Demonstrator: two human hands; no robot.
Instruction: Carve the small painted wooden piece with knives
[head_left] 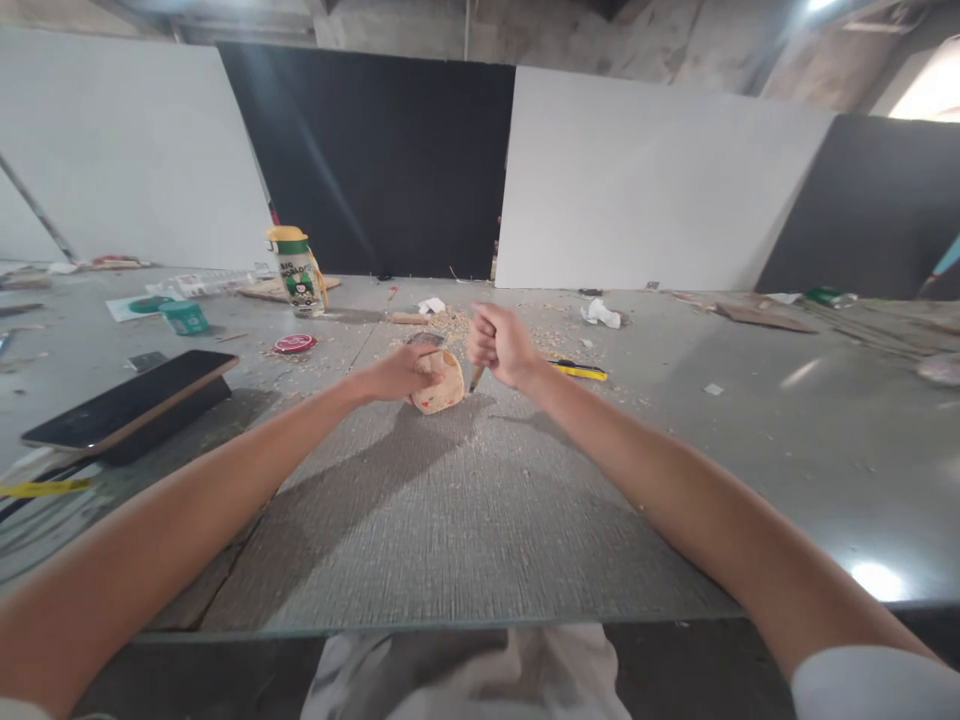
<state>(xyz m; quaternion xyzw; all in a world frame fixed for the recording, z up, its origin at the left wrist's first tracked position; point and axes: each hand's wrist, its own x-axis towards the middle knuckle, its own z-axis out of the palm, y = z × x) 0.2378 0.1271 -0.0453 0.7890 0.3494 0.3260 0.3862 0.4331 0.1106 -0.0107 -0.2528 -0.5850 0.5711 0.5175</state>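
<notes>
My left hand (405, 372) is closed around a pale, rounded block of carved wood (441, 388) with small red marks on its face, tilted up off the table. To its right, my right hand (501, 345) makes a fist around a slim tool with a brown shaft and dark tip (476, 379). That tip points down just beside the wood, apart from it; most of the handle is hidden in the fist. Wood shavings (450, 325) lie scattered behind both hands. Beyond my right wrist rests a yellow utility knife (577, 370).
On the left, a phone (135, 395) leans on a dark stand near a yellow-lidded bottle (298, 275), a teal tub (184, 318) and a red disc (295, 343). Crumpled tissue (601, 313) lies right of centre. Black and white panels (660, 180) stand along the back.
</notes>
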